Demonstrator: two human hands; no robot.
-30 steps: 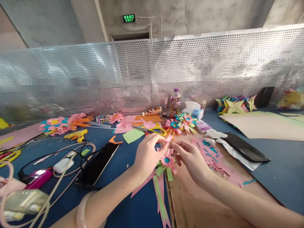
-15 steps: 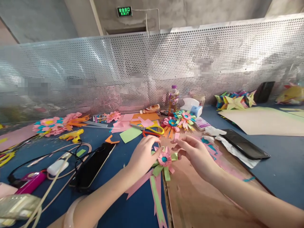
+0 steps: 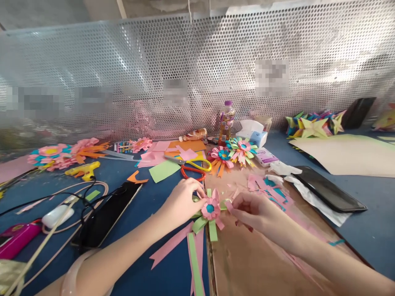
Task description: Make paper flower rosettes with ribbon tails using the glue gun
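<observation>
Far left on the blue tabletop [image 3: 148,263]: pink and teal paper flowers [image 3: 51,154], a yellow glue gun [image 3: 82,170] just right of them. Near left: magenta plastic gadget [image 3: 17,240], white charger block [image 3: 57,215], tangled black and beige cables [image 3: 77,197]. Black smartphone [image 3: 106,216] lies face up beside the cables, near the left forearm.

Centre: left hand [image 3: 180,201] rests fingers-down on the left side of a pink paper flower with a teal centre [image 3: 210,208], fingers curled together against its petals; whether it pinches the paper or only presses, cannot tell. Flower sits right at the edge where blue tabletop meets a brown cardboard sheet [image 3: 247,263], green and pink paper ribbons [image 3: 194,250] trailing toward the near side. Right hand [image 3: 257,211] is just right of the flower, thumb and forefinger pinched on a small pink paper scrap [image 3: 228,205], which sits beside the flower's right petals.

Farther back: scissors with yellow and orange handles [image 3: 197,166] on loose pink, orange and green paper sheets [image 3: 166,162], two finished multicolour paper flowers [image 3: 233,153], a plastic drink bottle with purple cap [image 3: 226,121] by the perforated metal screen [image 3: 123,74].

Right: pink and teal paper offcuts [image 3: 268,189], second black phone [image 3: 330,190] on white paper, folded multicolour paper stars [image 3: 311,125] far right.
</observation>
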